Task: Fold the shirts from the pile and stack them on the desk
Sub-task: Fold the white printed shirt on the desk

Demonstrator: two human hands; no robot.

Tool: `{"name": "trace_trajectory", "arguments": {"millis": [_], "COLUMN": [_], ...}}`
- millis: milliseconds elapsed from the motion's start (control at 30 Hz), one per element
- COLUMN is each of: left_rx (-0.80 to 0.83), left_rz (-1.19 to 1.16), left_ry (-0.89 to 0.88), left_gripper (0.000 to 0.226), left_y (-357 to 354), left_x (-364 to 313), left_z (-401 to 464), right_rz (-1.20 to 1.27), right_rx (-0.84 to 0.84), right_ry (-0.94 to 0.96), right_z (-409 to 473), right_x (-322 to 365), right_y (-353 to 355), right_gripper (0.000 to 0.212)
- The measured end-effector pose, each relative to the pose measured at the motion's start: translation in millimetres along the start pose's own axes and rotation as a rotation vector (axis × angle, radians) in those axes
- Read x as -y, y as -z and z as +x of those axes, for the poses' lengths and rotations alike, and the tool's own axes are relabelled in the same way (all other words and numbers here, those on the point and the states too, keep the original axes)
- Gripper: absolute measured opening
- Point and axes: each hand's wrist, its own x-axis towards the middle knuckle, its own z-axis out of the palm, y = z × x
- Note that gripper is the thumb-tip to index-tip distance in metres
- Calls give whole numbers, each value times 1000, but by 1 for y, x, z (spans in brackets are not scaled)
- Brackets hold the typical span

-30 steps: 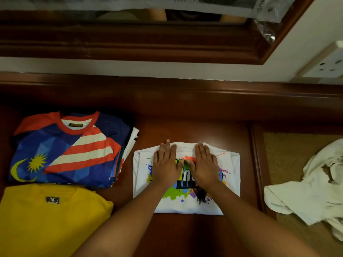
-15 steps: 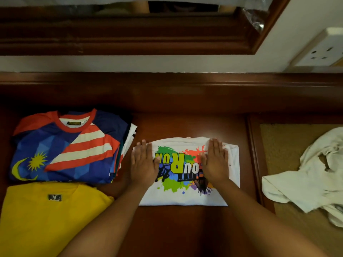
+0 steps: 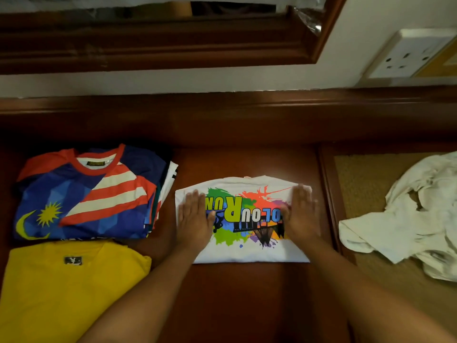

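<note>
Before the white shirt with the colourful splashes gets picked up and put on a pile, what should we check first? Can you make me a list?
1. Is the white shirt folded into a neat block? Ok: the near and side edges look straight.
2. Is it flat? Ok: left hand and right hand lie open on its two ends.
3. Is there a pile to put it on? Ok: the blue striped shirt tops a stack at the left, and the yellow shirt lies in front.
4. Is the far edge tidy? Cannot tell: a small bit pokes up there.
5. Are more shirts waiting? Ok: a crumpled white shirt lies at the right.
</note>
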Motion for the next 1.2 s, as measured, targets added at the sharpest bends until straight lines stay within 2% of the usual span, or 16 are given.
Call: {"name": "trace_trajectory", "arguments": {"millis": [100,200,267,367,433,500,567,667,733,867,1033,1100,1200], "left_rx": [86,147,158,94,64,56,54,103,117,81,62,41,30], "left_rz": [-22,5,27,67,104,119,79,8,23,93,156,117,59], "left_ry": [-96,-120,-115,-80,-16,23,5,-85,-59,5,44,76,86], "left_gripper": [67,59,63,74,76,77,73,62,64,69,78,78,64], "left_y": [-14,-30,-29,-25,-18,-18,-20,-30,-39,-43,-34,-28,-20], "left_x": [-38,-46,-28,7,21,18,-4,-39,-38,13,41,29,2], "left_z": [-21,-35,-37,-38,-43,-47,-53,-64,-74,-89,-103,-105,-107], "right_rz": [103,108,66,31,-6,-9,30,35,-13,-80,-128,-19,292], "right_rx": [34,110,82,-12,33,28,14,41,83,54,29,-30,-91], "right_ry": [220,316,278,100,-45,-96,29,330,364,261,-39,-115,-280], "right_z": [-34,-52,-43,-28,-28,-35,-48,-71,-80,-76,-80,-80,-72], "right_x": [44,59,43,0,-24,-25,-1,42,43,-4,-49,-43,-27], "right_y": [-25,-44,-42,-29,-20,-16,-21,-47,-60,-55,-33,-27,-15], "right_gripper": [83,82,79,69,63,66,70,71,71,79,76,69,57]}}
